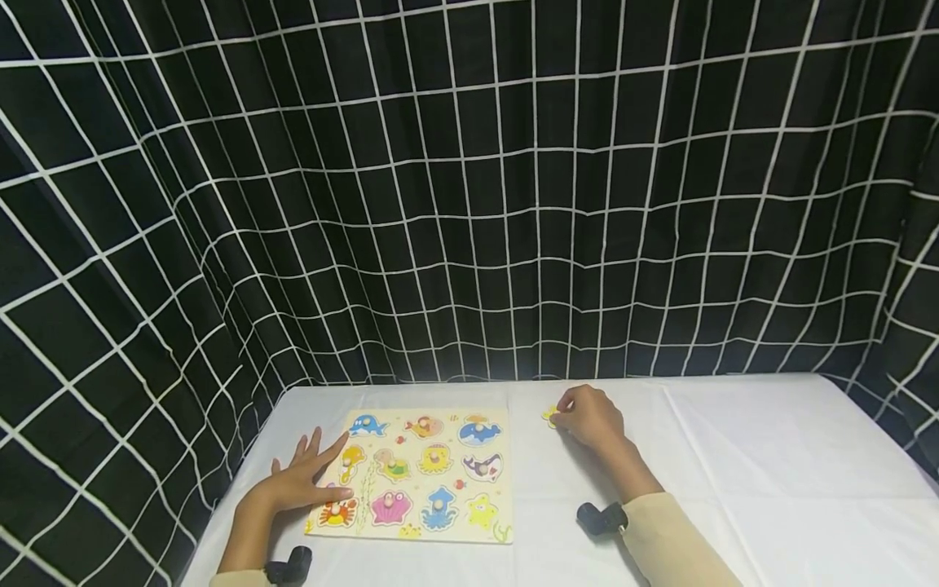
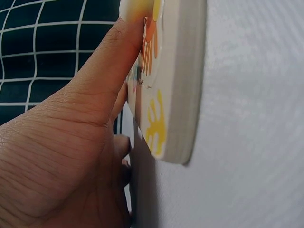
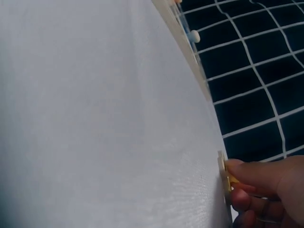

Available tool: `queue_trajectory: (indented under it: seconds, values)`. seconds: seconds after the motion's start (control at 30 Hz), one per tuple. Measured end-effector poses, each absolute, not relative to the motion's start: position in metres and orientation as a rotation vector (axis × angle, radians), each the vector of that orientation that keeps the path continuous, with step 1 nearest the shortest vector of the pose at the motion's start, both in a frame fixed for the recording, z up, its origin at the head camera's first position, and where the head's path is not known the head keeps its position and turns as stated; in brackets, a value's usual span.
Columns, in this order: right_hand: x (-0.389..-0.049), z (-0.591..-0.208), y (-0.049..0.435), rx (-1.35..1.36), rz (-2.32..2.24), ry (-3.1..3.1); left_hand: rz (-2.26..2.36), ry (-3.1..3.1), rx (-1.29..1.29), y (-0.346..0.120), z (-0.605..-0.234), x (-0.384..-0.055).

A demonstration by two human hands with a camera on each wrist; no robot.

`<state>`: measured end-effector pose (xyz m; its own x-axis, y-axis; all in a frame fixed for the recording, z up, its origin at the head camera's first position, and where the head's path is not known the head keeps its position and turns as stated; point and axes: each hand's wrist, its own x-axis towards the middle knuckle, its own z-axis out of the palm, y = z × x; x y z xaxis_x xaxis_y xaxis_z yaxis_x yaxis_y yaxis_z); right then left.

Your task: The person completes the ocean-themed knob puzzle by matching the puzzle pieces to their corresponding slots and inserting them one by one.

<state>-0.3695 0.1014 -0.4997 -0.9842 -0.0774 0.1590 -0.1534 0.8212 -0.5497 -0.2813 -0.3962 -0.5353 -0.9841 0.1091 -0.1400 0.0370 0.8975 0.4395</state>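
Observation:
A wooden peg puzzle board (image 1: 469, 420) with sea-animal pictures lies on the white cloth, left of centre. Across its left edge spreads my left hand (image 1: 293, 483), with thumb and index finger on the board; in the left wrist view the thumb (image 2: 102, 71) presses near the crab picture. Right of the board, my right hand (image 1: 592, 420) pinches a small yellow puzzle piece (image 1: 548, 416) at the cloth. In the right wrist view that piece (image 3: 222, 173) stands edge-on, partly covered by the fingers. The yellow star spot (image 1: 482, 512) at the board's lower right shows no knob.
Knobbed pieces such as the blue squid (image 1: 439, 509), pink shell (image 1: 390, 507) and blue whale (image 1: 479, 432) sit in the board. White cloth (image 1: 770, 456) covers the table. A black curtain (image 1: 557, 204) with a white grid hangs behind and at the sides.

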Motion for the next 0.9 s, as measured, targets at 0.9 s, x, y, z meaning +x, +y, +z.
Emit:
queue_trajectory:
  seconds: [0.9]
  values:
    - [-0.369,-0.498,0.095,0.562,0.783,-2.844,0.704,2.889,0.126,-0.391,-0.524,-0.274]
